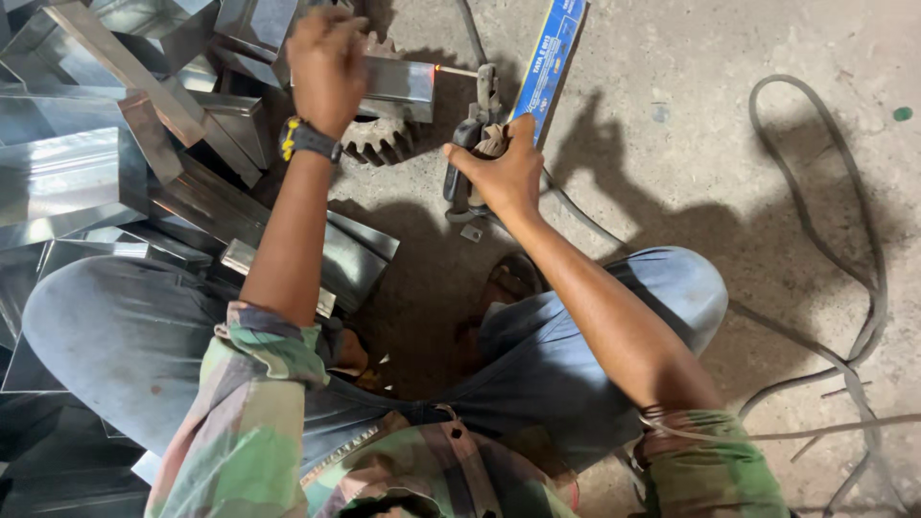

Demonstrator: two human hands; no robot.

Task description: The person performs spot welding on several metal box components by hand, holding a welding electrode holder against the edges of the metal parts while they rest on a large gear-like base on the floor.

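Note:
My left hand [328, 63] rests on top of a short shiny rectangular steel tube [403, 88] that lies on a dark toothed gear [382, 142]. My right hand [501, 171] grips a welding electrode holder [462, 158] with a dark handle. Its thin rod [459, 70] reaches to the tube's right end, where a small orange glow shows. A black watch sits on my left wrist [307, 140].
Several cut steel tube pieces [86, 173] are piled at the left. A long blue box [549, 65] lies on the concrete floor [691, 153] beside the holder. Dark cables [859, 230] loop at the right. My knees in grey trousers [662, 288] fill the foreground.

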